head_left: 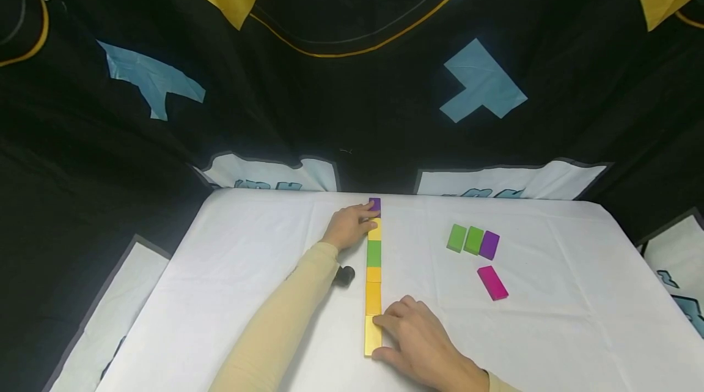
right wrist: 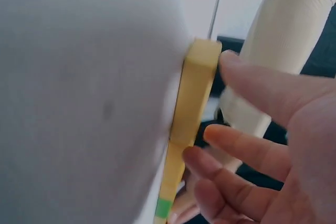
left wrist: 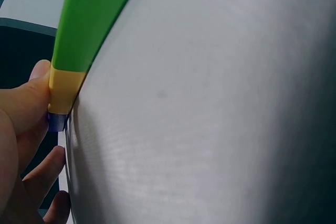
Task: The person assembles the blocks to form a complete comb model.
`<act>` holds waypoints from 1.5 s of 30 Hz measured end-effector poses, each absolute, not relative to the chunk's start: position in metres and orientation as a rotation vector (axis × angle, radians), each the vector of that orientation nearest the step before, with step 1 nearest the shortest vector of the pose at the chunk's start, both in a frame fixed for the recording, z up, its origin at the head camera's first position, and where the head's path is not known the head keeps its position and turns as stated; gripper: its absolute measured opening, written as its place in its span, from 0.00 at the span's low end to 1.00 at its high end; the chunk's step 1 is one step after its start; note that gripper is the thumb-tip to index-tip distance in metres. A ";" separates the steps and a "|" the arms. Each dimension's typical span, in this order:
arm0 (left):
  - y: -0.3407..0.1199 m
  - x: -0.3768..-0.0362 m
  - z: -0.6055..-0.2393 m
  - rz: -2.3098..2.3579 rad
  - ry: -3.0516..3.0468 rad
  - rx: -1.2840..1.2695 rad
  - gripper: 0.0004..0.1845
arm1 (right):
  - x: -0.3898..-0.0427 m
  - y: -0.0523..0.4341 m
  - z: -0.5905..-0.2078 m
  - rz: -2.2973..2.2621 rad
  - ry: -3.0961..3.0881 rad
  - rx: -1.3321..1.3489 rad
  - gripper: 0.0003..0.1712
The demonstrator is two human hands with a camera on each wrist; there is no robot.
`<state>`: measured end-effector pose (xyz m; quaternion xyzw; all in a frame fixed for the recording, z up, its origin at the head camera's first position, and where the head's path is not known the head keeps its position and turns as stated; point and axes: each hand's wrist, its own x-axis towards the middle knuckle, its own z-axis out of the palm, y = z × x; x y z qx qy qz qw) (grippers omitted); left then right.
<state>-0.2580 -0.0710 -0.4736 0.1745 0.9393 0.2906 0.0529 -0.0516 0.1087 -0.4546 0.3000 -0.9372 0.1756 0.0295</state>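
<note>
A straight row of flat blocks runs away from me on the white table [head_left: 247, 294]: purple block [head_left: 375, 203] farthest, then yellow [head_left: 375, 230], green [head_left: 374, 252], two orange-yellow ones and a long yellow block [head_left: 371, 334] nearest. My left hand [head_left: 352, 225] touches the left side of the far end with relaxed fingers; in the left wrist view its thumb [left wrist: 26, 100] presses the yellow block [left wrist: 64, 90] beside the green one [left wrist: 89, 19]. My right hand [head_left: 420, 343] lies against the right side of the nearest yellow block [right wrist: 197, 93], its fingers [right wrist: 252, 85] straight.
To the right of the row lie two green blocks [head_left: 464, 239] and a purple one [head_left: 489, 244] side by side, with a magenta block [head_left: 492, 282] just nearer. A small black object [head_left: 344, 276] sits by my left sleeve. Dark patterned cloth hangs behind the table.
</note>
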 end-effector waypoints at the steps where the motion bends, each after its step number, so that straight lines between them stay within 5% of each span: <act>1: -0.071 -0.258 -0.474 0.885 2.855 0.531 0.21 | -0.052 0.110 -0.453 0.564 -2.902 0.904 0.25; 25: -0.071 -0.259 -0.474 0.864 2.861 0.556 0.21 | -0.098 0.192 -0.423 0.837 -2.712 0.430 0.21; 45: -0.071 -0.259 -0.474 0.875 2.855 0.543 0.21 | -0.157 0.237 -0.431 0.834 -2.748 0.376 0.27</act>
